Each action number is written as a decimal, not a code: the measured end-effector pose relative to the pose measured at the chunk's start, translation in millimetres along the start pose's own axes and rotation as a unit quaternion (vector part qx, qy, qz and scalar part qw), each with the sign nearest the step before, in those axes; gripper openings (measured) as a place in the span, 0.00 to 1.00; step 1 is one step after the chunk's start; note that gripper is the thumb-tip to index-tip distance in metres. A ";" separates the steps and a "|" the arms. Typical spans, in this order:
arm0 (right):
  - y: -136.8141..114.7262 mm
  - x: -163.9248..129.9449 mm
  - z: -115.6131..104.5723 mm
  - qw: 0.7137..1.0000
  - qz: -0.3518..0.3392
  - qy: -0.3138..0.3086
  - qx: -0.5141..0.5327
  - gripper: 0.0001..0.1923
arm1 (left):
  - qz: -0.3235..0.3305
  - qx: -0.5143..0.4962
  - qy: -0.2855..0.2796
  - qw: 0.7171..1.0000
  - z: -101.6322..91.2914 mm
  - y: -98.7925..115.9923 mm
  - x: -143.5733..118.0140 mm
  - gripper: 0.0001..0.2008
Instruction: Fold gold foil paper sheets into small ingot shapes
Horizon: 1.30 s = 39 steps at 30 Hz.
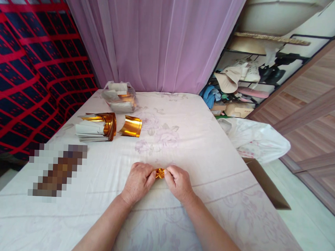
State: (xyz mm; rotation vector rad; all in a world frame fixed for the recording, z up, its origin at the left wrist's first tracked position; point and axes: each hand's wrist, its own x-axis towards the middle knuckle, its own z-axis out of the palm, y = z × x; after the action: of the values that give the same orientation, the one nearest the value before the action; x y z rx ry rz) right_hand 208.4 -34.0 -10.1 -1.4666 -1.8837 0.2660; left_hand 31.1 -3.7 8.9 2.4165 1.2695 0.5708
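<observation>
Gold foil piece [160, 173] pinched between both hands, low over the bed [211, 149]: left hand [138, 181] grips its left end, right hand [178, 182] its right end. Farther left lie a foil-sheet stack [96, 127], a curled gold sheet [131, 126] beside it, and a plastic bag [120, 96] beyond.

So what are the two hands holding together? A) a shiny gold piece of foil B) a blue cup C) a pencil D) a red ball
A: both the left hand and the right hand pinch a small shiny gold piece of foil between their fingertips, over the white sheet.
</observation>
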 end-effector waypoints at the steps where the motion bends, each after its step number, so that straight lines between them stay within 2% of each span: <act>1: 0.1 0.1 0.1 1.000 0.000 0.001 -0.002 0.17 | 0.000 0.002 -0.001 1.000 0.0 0.2 0.3 0.15; 6: -2.5 0.9 2.0 1.000 -0.016 -0.018 0.002 0.17 | 0.007 0.001 -0.005 1.000 0.9 1.8 1.0 0.15; 14: 1.5 0.8 -0.5 1.000 0.025 -0.002 -0.004 0.17 | -0.014 -0.029 0.008 0.999 -6.2 0.1 0.5 0.18; 21: -0.8 2.3 -4.7 0.999 0.037 0.002 0.023 0.18 | 0.010 -0.065 0.017 0.998 -9.2 -1.7 -0.7 0.17; 25: -0.9 2.6 -4.6 0.999 0.026 -0.009 0.024 0.18 | 0.010 -0.054 0.030 0.998 -6.3 -3.0 -0.2 0.18; 30: -1.8 1.9 -2.9 1.000 -0.006 -0.016 0.019 0.19 | 0.013 -0.046 0.027 0.998 -4.3 -1.3 0.4 0.17; 39: -3.8 1.8 -3.5 0.999 -0.021 -0.021 0.017 0.19 | 0.014 -0.044 0.021 0.999 -1.1 -2.6 -0.4 0.18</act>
State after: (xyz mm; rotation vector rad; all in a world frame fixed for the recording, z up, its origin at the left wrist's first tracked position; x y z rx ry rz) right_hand 207.6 -34.5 -4.7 -1.4064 -1.9319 0.3105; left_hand 28.5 -2.5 8.5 2.3658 1.2025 0.6756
